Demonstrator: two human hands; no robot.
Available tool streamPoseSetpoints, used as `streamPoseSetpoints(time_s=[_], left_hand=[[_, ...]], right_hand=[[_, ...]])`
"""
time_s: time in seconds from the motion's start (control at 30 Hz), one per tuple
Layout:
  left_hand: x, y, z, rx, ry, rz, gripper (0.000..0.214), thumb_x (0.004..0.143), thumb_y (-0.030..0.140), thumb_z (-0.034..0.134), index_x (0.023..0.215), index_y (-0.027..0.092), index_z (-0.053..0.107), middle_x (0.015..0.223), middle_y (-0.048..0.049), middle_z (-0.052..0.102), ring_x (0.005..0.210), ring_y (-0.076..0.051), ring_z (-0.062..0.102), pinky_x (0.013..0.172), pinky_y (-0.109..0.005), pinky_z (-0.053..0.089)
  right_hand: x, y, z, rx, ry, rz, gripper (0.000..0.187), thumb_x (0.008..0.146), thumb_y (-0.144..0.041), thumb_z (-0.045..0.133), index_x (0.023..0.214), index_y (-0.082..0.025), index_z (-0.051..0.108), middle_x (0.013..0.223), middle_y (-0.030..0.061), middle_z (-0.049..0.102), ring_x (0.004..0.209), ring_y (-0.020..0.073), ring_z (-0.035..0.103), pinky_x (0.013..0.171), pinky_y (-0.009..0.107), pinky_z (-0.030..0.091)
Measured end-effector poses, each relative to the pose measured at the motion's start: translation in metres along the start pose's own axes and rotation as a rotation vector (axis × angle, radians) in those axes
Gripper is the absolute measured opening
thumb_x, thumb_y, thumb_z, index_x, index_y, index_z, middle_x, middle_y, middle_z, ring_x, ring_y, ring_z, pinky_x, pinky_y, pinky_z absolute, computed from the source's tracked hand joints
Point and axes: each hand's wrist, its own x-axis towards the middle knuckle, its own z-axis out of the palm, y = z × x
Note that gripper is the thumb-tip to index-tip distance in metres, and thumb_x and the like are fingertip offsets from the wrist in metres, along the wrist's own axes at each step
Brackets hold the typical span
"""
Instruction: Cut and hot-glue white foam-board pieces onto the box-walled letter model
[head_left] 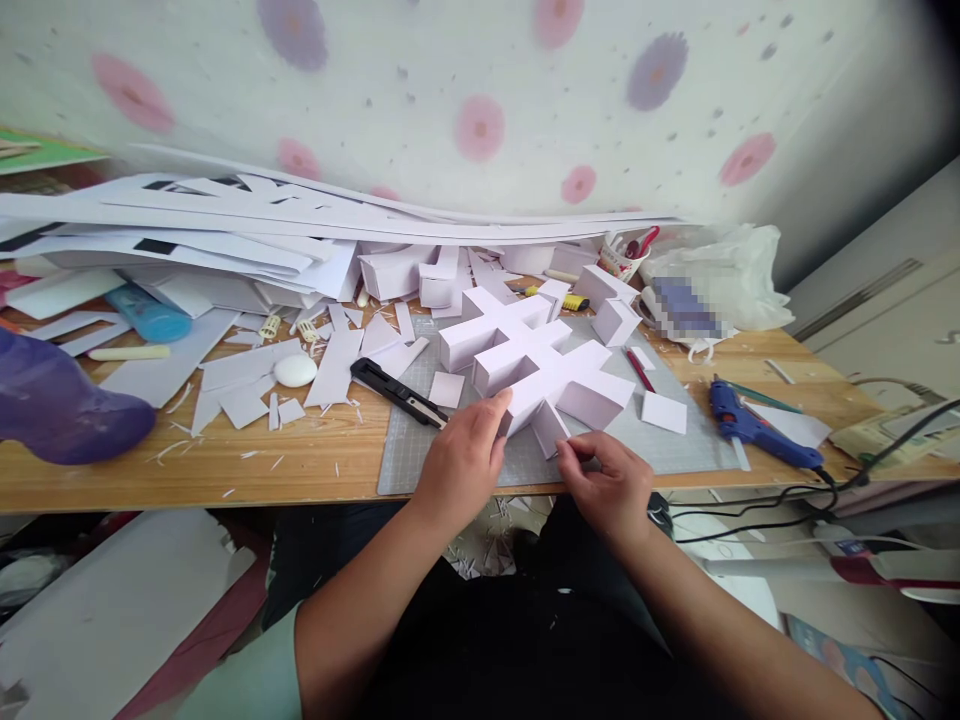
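I have the white card structure [525,362] in front of me on the grey cutting mat [679,450], near the front edge of the wooden bench [322,478], its blocky arms branching out on both sides. My left hand [466,450] lies against its near left end, index fingertip touching the card; I cannot tell whether the fingers grip it or only steady it. My right hand [607,480] pinches the near lower corner of a narrow white panel [551,428] between thumb and forefinger, the other fingers curled in. The panel stands against the structure's near side; whether it is fixed there I cannot tell. A black utility knife [394,390] lies slantwise just beside my left hand, its front end towards it, with a small white square [447,389] next to it. Right of the structure lie a dark red pencil [640,370] and a white rectangle of card [664,411]. Farther right, a blue glue gun [757,427] rests near the mat's edge. White offcuts [337,365] litter the bench to the left, and long white sheets [225,235] are heaped along the back.
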Motion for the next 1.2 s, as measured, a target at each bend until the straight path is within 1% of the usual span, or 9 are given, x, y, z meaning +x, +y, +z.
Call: streamPoseSetpoints(time_s=[0.23,0.47,0.77,0.9,1.07,1.2], left_hand=[[-0.0017,-0.0012,0.0,-0.041,-0.014,-0.009,0.056,0.082,0.004,0.05,0.134,0.021,0.037,0.117,-0.0102,0.061,0.108,-0.025,0.058,0.093,-0.042,0.048],[-0.0015,-0.0012,-0.0007,-0.019,-0.014,0.001,0.055,0.082,0.004,0.052,0.134,0.019,0.038,0.117,-0.0102,0.062,0.107,-0.024,0.058,0.093,-0.041,0.049],[-0.0017,-0.0021,-0.0006,-0.002,-0.002,0.018,0.055,0.084,0.006,0.052,0.135,0.019,0.037,0.117,-0.0093,0.062,0.107,-0.023,0.058,0.093,-0.039,0.05],[-0.0023,-0.0012,-0.0006,-0.002,0.004,0.022,0.055,0.083,0.005,0.052,0.134,0.018,0.038,0.117,-0.0092,0.062,0.107,-0.022,0.058,0.093,-0.037,0.05],[-0.003,-0.0023,0.0006,-0.012,0.0,0.008,0.056,0.083,0.005,0.052,0.135,0.02,0.037,0.118,-0.0089,0.061,0.109,-0.022,0.058,0.094,-0.04,0.05],[-0.0024,-0.0033,0.0013,-0.013,0.0,0.004,0.057,0.082,0.003,0.052,0.135,0.019,0.037,0.116,-0.0093,0.062,0.107,-0.023,0.058,0.093,-0.04,0.05]], right_hand=[[-0.0002,-0.0007,-0.0003,0.015,-0.015,-0.013,0.011,0.08,-0.021,0.063,0.069,-0.02,0.061,0.059,0.0003,0.066,0.052,0.014,0.062,0.052,0.024,0.049],[0.0004,-0.0002,0.0015,0.004,0.003,-0.037,0.012,0.079,-0.02,0.063,0.067,-0.02,0.06,0.058,-0.0011,0.065,0.051,0.0126,0.061,0.051,0.023,0.048],[0.0003,0.0018,0.0031,0.016,0.038,-0.091,0.011,0.078,-0.015,0.064,0.07,-0.02,0.058,0.061,-0.0008,0.065,0.055,0.0128,0.062,0.053,0.023,0.049],[0.0001,0.0014,0.0036,0.0,0.028,-0.099,0.012,0.079,-0.016,0.063,0.069,-0.02,0.058,0.06,-0.0013,0.064,0.053,0.0124,0.061,0.052,0.023,0.049],[-0.0003,0.0026,0.0043,0.015,0.029,-0.112,0.012,0.079,-0.014,0.063,0.07,-0.02,0.058,0.06,-0.0012,0.064,0.055,0.0125,0.062,0.054,0.023,0.049],[-0.001,0.0029,0.005,0.018,0.028,-0.119,0.011,0.078,-0.013,0.063,0.071,-0.02,0.058,0.061,-0.0011,0.064,0.056,0.0124,0.062,0.054,0.023,0.049]])
